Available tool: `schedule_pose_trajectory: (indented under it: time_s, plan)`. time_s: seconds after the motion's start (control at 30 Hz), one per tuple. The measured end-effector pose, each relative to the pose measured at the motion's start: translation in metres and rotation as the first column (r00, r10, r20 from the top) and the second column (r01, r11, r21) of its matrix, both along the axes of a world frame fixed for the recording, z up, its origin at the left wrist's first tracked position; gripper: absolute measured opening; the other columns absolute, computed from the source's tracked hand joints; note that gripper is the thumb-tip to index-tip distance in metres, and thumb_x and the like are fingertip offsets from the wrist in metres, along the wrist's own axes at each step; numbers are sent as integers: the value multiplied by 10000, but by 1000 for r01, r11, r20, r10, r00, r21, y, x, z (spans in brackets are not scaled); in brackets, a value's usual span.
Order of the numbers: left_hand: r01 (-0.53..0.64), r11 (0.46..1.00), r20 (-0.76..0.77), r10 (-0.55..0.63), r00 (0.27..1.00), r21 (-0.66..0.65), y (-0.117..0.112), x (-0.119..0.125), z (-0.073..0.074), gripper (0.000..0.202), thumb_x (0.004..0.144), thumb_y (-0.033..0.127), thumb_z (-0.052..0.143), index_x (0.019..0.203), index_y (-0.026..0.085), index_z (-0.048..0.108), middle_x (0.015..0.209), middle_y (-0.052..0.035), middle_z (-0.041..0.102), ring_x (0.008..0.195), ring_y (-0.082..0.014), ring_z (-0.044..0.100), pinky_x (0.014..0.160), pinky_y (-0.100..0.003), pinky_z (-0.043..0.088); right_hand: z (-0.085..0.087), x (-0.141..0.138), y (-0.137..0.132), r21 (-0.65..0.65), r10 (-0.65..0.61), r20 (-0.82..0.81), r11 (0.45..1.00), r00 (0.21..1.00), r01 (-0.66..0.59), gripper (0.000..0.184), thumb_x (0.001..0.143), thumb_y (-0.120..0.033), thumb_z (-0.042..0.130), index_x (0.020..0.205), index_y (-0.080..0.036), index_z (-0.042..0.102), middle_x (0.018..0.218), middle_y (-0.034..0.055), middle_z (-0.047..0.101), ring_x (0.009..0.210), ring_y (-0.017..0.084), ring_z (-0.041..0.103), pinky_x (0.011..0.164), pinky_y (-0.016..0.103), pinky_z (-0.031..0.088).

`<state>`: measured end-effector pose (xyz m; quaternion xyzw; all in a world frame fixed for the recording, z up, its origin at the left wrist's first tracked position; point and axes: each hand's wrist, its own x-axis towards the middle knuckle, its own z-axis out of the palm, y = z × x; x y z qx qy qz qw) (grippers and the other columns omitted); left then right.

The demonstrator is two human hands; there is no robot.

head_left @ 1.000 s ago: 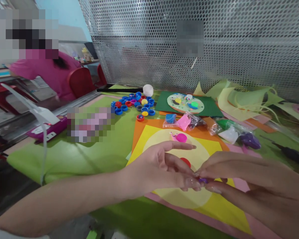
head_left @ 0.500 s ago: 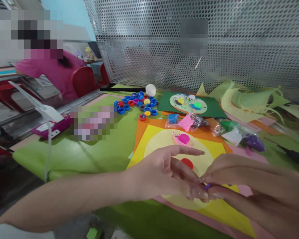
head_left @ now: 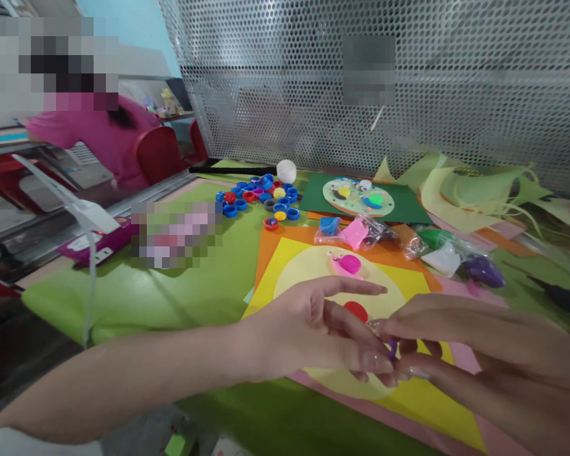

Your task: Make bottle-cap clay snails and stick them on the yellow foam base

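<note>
Between the fingertips of both hands is a small bent piece of purple modelling clay [head_left: 392, 349], partly hidden by the fingers. My left hand [head_left: 308, 335] reaches in from the left and pinches it, index finger stretched out. From the right, my right hand [head_left: 479, 348] closes thumb and fingers on the same piece. Beneath the hands lies yellow paper [head_left: 261, 288] bearing a pale yellow paper circle [head_left: 294, 269]. A pink clay snail [head_left: 346, 263] with small eyes is on the circle, above a red disc [head_left: 356, 311]. Dark discs [head_left: 432, 348] show behind the right fingers.
Bagged clay in blue [head_left: 329, 225], pink [head_left: 355, 233], white [head_left: 443, 258] and purple [head_left: 483, 271] lies beyond the paper. Several bottle caps [head_left: 241, 204], a white ball [head_left: 286, 171] and a decorated green card [head_left: 313, 193] are farther back. A person in pink [head_left: 95, 136] sits at left.
The right fingertips have shifted slightly up and left around the purple clay, and more of its curved shape shows. My left hand has barely moved.
</note>
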<state>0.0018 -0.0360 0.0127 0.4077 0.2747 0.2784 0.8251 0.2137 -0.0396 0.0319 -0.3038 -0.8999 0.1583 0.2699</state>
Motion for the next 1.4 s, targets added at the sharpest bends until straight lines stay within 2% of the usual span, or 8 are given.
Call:
schedule_pose_trajectory:
  time_s: [0.23,0.43,0.83,0.93,1.07,1.17,1.27,1.4]
  plan:
    - [-44,999,23,44,999,13,-1,1,1,548,668,65,722,1151,224,519,695,39,682,727,-125,662,821,-335,464,0,-5,1,-31,-61,-44,998,997,60,142,800,-245,604,933,-292,615,851,-74,689,690,84,658,569,91,521]
    - [-142,986,-88,150,985,86,-3,3,8,639,606,50,752,1160,215,482,663,39,651,716,-137,646,746,-310,481,0,-5,-4,-40,-115,-79,993,990,113,95,833,-263,551,896,-305,609,818,-86,688,689,81,656,570,96,521]
    - [-95,985,-151,116,982,141,-4,2,8,633,607,84,747,1156,246,475,678,54,621,688,-102,606,723,-268,466,-1,-13,-2,2,-107,-94,994,990,107,69,821,-240,558,839,-255,622,787,-67,693,628,67,650,535,80,507]
    - [-83,945,-243,166,956,317,-5,1,10,678,629,98,738,1206,248,415,694,48,620,774,-137,618,812,-326,453,-1,-10,-1,-30,-147,-59,989,987,146,72,818,-309,578,881,-291,609,810,-79,689,646,82,649,495,105,505]
    - [-58,802,-302,290,908,594,-7,-2,10,722,651,180,746,1253,259,356,717,42,604,764,-155,625,805,-328,461,-2,-8,-1,-113,-144,16,983,989,145,126,850,-316,517,768,-290,609,707,-82,661,575,84,621,463,130,490]
    - [4,725,-339,316,886,688,-8,-3,10,709,697,205,715,1284,252,318,738,41,581,745,-141,628,786,-293,472,-4,-10,-3,-143,-144,26,979,989,146,113,841,-316,532,764,-269,599,715,-63,654,582,94,617,466,146,491]
    - [53,712,-385,313,868,700,-8,-4,11,716,723,216,690,1309,245,279,720,46,574,761,-144,630,790,-283,471,-7,-12,-5,-125,-135,-4,983,991,133,62,810,-313,593,858,-275,596,790,-61,666,635,92,631,508,135,507]
    - [54,754,-415,299,859,655,-6,-3,14,736,710,219,699,1305,263,269,731,51,583,760,-143,632,785,-282,468,-10,-13,-4,-68,-73,-63,995,995,69,227,800,-195,604,1003,-296,604,938,-54,663,767,71,642,665,97,517]
